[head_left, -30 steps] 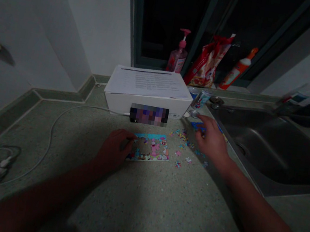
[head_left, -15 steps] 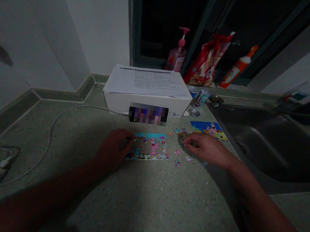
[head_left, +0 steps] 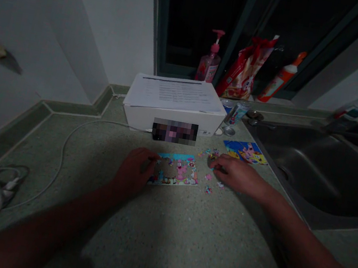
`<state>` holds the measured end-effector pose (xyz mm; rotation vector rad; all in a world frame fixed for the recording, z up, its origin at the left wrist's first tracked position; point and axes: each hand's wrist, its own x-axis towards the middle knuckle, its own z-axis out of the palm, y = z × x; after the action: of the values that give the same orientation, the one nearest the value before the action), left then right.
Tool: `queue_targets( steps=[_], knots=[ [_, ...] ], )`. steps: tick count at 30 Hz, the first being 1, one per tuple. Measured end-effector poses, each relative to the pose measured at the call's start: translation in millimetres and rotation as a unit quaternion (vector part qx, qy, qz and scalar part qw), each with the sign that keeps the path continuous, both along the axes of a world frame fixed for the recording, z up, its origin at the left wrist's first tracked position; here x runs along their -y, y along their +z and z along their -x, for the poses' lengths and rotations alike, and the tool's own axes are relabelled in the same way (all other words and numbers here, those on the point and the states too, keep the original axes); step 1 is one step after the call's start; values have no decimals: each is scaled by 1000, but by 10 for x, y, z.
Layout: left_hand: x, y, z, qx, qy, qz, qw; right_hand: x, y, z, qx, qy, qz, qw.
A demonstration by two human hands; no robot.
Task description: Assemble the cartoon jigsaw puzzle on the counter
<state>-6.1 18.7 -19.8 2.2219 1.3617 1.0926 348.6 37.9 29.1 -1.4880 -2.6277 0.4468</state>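
A partly filled jigsaw puzzle lies flat on the counter, its border pieces and a pink cartoon figure in place around a bare grey area. My left hand is closed at the puzzle's left edge, thumb and bent fingers on it. To the right, loose jigsaw pieces are scattered over the counter. My right hand is over the small pile, fingers pinched together; whatever is between the fingertips is too small to make out. Behind that hand lies a blue and yellow cartoon picture card.
A phone with a blurred screen leans on a white box, its cable running left. A can stands right of the box. The sink borders the counter. A pump bottle and a red bag stand behind.
The view has shifted slightly, so the scene sits a little further right. My right hand has moved slightly left relative to the loose pieces; my left hand stays at the puzzle's edge.
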Motion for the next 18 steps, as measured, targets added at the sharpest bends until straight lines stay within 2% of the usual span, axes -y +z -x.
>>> queue_targets(
  steps=[5, 11, 18],
  knots=[
    [3, 8, 6, -7, 1, 4, 1000, -11, -14, -25, -12, 15, -3, 1000],
    [6, 6, 0, -8, 10, 14, 1000, -37, -8, -111, 34, -55, -26, 998],
    [5, 23, 2, -14, 9, 13, 1000, -18, 0, -82, 37, -39, -8, 999]
  ],
)
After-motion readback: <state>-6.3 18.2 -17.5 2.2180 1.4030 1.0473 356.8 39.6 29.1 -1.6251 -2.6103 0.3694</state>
